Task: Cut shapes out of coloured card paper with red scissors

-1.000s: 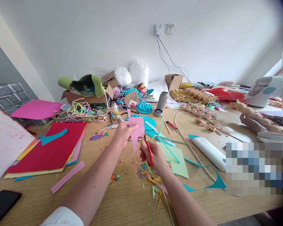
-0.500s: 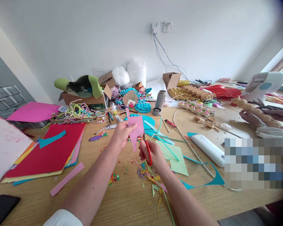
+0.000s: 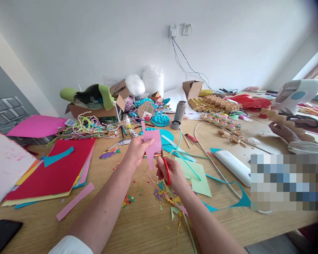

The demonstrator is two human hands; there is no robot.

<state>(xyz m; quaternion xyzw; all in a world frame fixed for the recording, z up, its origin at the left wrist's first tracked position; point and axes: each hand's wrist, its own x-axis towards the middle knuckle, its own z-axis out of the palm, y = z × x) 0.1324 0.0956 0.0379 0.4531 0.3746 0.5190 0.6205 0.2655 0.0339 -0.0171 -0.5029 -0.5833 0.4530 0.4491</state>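
Between thumb and fingers, my left hand [image 3: 137,151] pinches an irregular piece of pink paper [image 3: 154,141], held above the table. Red-handled scissors [image 3: 166,171] are in my right hand [image 3: 171,173], with the blades pointing up at the paper's lower right edge. How far the blades are apart is too small to tell. Below my right hand lie coloured paper scraps [image 3: 172,197]. Right of it is a light green sheet [image 3: 194,174], and behind the pink paper lies a blue paper disc [image 3: 166,137].
Red paper [image 3: 53,165] tops a stack on the left, near a pink strip [image 3: 75,201] and a phone [image 3: 4,235]. A grey bottle [image 3: 180,112] stands behind. At right lies a white case [image 3: 232,167]; another person's hands hold an egg-carton strip [image 3: 278,118] and scissors.
The other person's hands and egg-carton strip at the right have shifted slightly. My hands, the pink paper and the scissors look nearly the same.
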